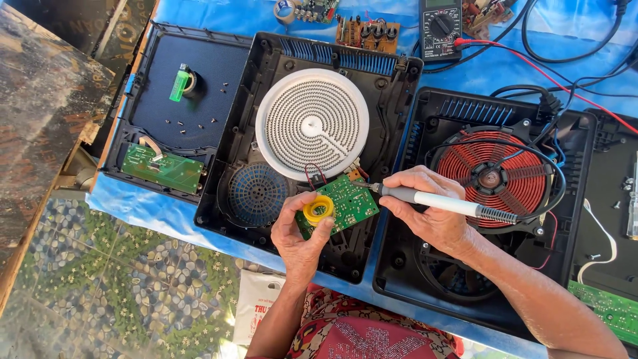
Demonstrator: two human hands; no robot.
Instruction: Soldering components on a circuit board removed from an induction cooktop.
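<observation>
I am gripping a green circuit board (349,203) and a yellow solder spool (319,209) together in my left hand (302,233), over the near edge of the open black cooker housing (266,60). My right hand (428,213) is closing around a grey soldering iron (438,201), its tip touching the board's far right corner, just near of the white heating coil (312,123).
</observation>
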